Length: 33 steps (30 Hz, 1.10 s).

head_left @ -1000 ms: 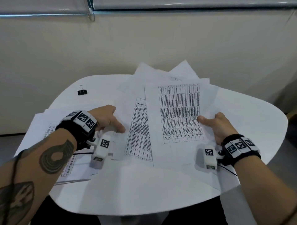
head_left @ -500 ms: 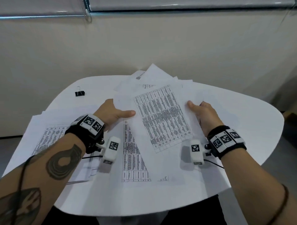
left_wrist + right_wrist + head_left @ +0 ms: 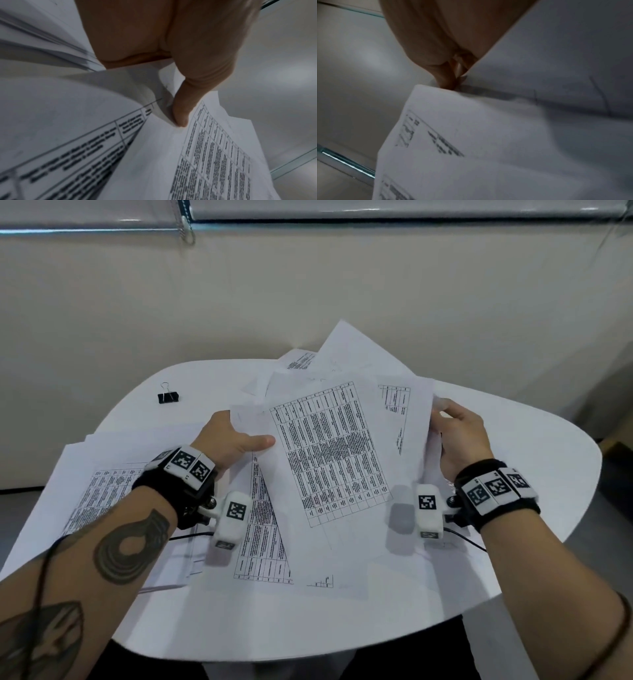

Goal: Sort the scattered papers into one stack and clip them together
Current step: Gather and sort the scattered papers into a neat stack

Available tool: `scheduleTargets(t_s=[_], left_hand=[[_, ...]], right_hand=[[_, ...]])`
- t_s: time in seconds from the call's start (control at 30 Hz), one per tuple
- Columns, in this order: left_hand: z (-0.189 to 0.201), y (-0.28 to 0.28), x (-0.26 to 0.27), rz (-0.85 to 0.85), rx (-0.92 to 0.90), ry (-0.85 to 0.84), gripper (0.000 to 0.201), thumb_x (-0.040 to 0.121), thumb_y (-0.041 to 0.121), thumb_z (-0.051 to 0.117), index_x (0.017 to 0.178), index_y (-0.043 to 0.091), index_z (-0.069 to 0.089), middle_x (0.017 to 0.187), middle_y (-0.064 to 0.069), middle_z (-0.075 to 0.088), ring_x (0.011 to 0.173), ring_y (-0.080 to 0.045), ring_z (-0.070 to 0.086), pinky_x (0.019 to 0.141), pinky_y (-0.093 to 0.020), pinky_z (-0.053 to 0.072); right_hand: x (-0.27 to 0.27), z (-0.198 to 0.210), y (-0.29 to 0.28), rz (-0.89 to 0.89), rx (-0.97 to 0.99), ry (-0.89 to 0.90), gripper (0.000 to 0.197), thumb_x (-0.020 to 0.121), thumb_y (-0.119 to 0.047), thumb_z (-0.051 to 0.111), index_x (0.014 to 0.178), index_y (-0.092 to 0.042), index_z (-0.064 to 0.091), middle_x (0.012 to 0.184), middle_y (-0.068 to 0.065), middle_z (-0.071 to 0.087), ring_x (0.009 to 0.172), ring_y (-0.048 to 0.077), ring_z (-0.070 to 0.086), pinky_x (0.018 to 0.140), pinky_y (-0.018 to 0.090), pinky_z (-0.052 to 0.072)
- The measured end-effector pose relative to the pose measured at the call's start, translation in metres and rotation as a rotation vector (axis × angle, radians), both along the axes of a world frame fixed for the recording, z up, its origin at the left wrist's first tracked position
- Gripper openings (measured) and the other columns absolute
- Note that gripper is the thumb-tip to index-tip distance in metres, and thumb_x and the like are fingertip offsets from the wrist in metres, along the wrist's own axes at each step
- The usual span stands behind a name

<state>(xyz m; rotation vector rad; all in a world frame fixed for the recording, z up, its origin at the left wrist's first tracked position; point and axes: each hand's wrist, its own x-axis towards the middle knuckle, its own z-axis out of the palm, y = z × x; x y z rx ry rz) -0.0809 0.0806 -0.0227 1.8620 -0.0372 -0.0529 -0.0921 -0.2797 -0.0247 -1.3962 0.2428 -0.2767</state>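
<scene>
my left hand [image 3: 228, 440] pinches the left edge of the gathered papers [image 3: 337, 453], thumb on top; my right hand [image 3: 460, 436] seems to grip their right edge. the binder clip [image 3: 168, 397] lies far left on the worktop [image 3: 534, 446].

White rounded table [image 3: 534, 446] against beige wall [image 3: 308, 296]; window blind rail [image 3: 376, 213] above.
</scene>
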Motion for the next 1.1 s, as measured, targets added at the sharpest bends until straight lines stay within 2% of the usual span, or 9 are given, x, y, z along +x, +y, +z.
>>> scheduleTargets(t_s=[0.07,0.27,0.47,0.53,0.6,0.77,0.9,1.0,1.1], left_hand=[[0.002,0.000,-0.001,-0.045,-0.029,0.017,0.059,0.067,0.009,0.090,0.122,0.007,0.070,0.115,-0.008,0.077,0.110,-0.027,0.073,0.104,-0.053,0.053],[-0.002,-0.008,-0.001,-0.094,-0.042,0.068,0.071,0.056,0.024,0.094,0.121,0.008,0.071,0.115,-0.010,0.077,0.110,-0.030,0.073,0.104,-0.055,0.053],[0.002,-0.006,-0.003,0.022,0.037,-0.031,0.053,0.071,0.017,0.092,0.119,0.017,0.069,0.111,-0.002,0.077,0.104,-0.018,0.073,0.102,-0.045,0.053],[0.003,-0.001,-0.003,0.055,0.063,-0.075,0.047,0.079,0.007,0.086,0.121,0.018,0.069,0.113,-0.001,0.076,0.104,-0.013,0.071,0.100,-0.038,0.053],[0.003,0.005,-0.002,0.061,0.052,-0.086,0.049,0.077,0.007,0.088,0.121,0.021,0.070,0.114,0.000,0.077,0.107,-0.017,0.072,0.104,-0.043,0.052],[-0.002,0.009,0.004,-0.001,0.024,-0.060,0.095,0.052,0.046,0.098,0.135,0.018,0.064,0.126,0.000,0.073,0.119,-0.021,0.068,0.110,-0.050,0.048],[0.000,0.007,0.005,-0.024,0.076,-0.100,0.082,0.058,0.036,0.094,0.132,0.015,0.067,0.122,-0.001,0.075,0.117,-0.021,0.069,0.110,-0.051,0.049],[0.003,0.004,0.004,-0.008,0.172,-0.111,0.062,0.075,0.011,0.091,0.132,0.009,0.066,0.125,-0.004,0.072,0.120,-0.022,0.066,0.114,-0.048,0.045],[0.005,-0.001,0.005,0.014,0.241,-0.129,0.076,0.075,0.013,0.091,0.142,0.007,0.055,0.143,-0.006,0.058,0.137,-0.021,0.051,0.122,-0.039,0.032]], right_hand=[[-0.002,0.002,0.002,0.038,0.005,-0.038,0.020,0.091,0.008,0.064,0.088,-0.010,0.073,0.078,0.006,0.074,0.063,0.019,0.066,0.058,0.023,0.053],[0.002,0.013,0.015,0.113,0.041,-0.132,0.050,0.080,0.029,0.052,0.105,-0.010,0.072,0.069,0.002,0.066,0.067,0.019,0.056,0.068,0.022,0.051],[0.010,0.029,0.019,0.076,-0.024,-0.066,0.024,0.081,0.006,0.080,0.095,-0.012,0.073,0.075,0.005,0.063,0.062,0.017,0.058,0.062,0.026,0.051],[0.010,0.034,0.011,0.187,-0.086,0.073,0.018,0.086,0.002,0.077,0.097,-0.012,0.072,0.082,0.008,0.071,0.059,0.016,0.066,0.065,0.028,0.053],[0.012,0.034,0.002,0.268,-0.223,0.148,0.021,0.084,0.010,0.073,0.093,-0.009,0.072,0.079,0.008,0.073,0.060,0.016,0.068,0.068,0.031,0.054],[0.017,0.050,-0.003,0.294,-0.224,0.037,0.038,0.079,0.029,0.062,0.092,-0.006,0.068,0.061,-0.001,0.071,0.055,0.014,0.066,0.063,0.028,0.055],[0.028,0.073,-0.006,0.210,-0.427,-0.039,0.047,0.076,0.029,0.063,0.088,-0.015,0.074,0.076,0.004,0.076,0.067,0.018,0.071,0.074,0.038,0.060],[0.040,0.093,-0.006,0.098,-0.677,-0.105,0.046,0.075,0.020,0.070,0.081,-0.025,0.074,0.084,-0.002,0.075,0.077,0.017,0.072,0.083,0.039,0.062],[0.047,0.118,0.013,0.141,-0.798,-0.218,0.038,0.074,0.012,0.068,0.081,-0.025,0.075,0.087,0.000,0.076,0.082,0.015,0.073,0.085,0.034,0.062]])
